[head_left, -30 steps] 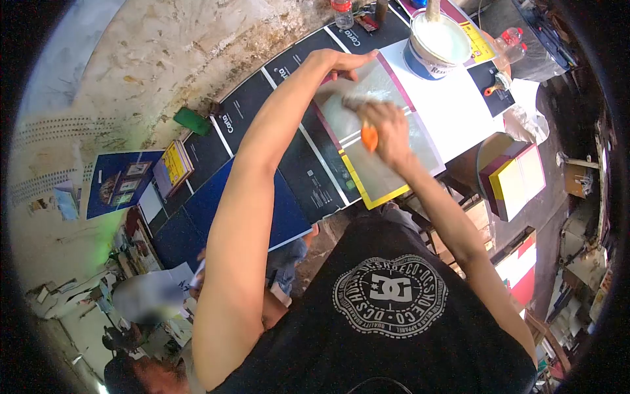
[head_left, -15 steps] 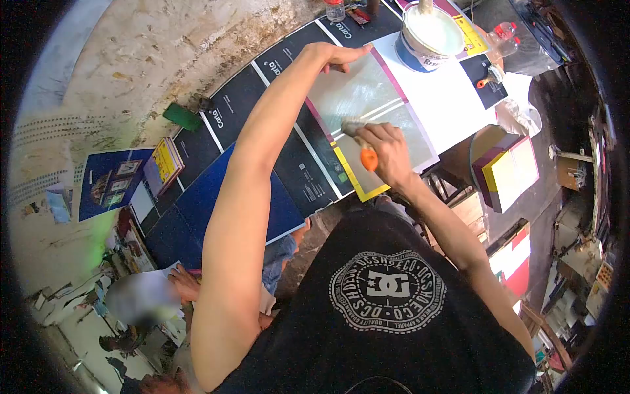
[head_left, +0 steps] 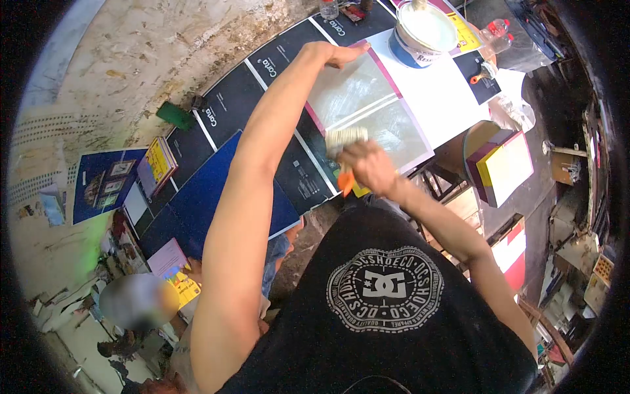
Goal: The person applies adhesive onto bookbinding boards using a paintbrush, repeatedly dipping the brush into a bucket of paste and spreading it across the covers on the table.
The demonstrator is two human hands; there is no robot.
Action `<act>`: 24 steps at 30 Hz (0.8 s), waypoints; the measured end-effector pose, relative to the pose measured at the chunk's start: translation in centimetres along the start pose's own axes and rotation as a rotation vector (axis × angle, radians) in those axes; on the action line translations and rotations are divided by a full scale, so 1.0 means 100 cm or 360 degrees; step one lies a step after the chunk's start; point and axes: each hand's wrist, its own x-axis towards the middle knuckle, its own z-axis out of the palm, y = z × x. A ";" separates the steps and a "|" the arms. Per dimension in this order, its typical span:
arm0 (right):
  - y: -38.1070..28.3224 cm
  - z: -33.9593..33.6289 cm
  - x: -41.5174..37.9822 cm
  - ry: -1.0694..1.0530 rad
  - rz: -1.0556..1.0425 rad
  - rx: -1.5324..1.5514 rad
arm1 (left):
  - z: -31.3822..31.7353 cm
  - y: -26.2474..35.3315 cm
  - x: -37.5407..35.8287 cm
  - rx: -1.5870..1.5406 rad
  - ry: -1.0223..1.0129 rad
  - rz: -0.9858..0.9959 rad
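Near the wall side of the table, my left hand (head_left: 341, 56) lies with fingers stretched along the far edge of a cover sheet (head_left: 354, 85). The sheet has a grey, wet-looking face with purple and yellow borders and two white strips across it. My right hand (head_left: 371, 167) is closed around a paintbrush (head_left: 346, 136), its wide pale bristles turned up toward the wall over the sheet's near left edge. The brush's orange handle end sticks out below my fingers. Part of the sheet's yellow border is hidden by this hand.
A bucket of white paste (head_left: 426, 33) stands beyond the sheet, with a second brush (head_left: 484, 72) to its right. Yellow booklets (head_left: 157, 167) and a dark blue sheet (head_left: 223, 184) lie left. A book stack (head_left: 502, 167) sits right. Another person, lower left, is beside a printed cover (head_left: 176, 269).
My right hand has pulled the brush toward me and turned its bristles up. My left hand stays at the sheet's far edge. A printed cover now shows by the other person.
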 end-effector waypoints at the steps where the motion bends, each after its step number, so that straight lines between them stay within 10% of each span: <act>1: -0.015 -0.003 -0.010 -0.0018 0.0014 0.0078 | 0.002 0.002 -0.009 -0.0063 -0.0047 0.0015; 24: -0.032 -0.065 -0.072 -0.0249 -0.0071 -0.0010 | 0.010 -0.020 0.042 0.0078 0.0244 0.0063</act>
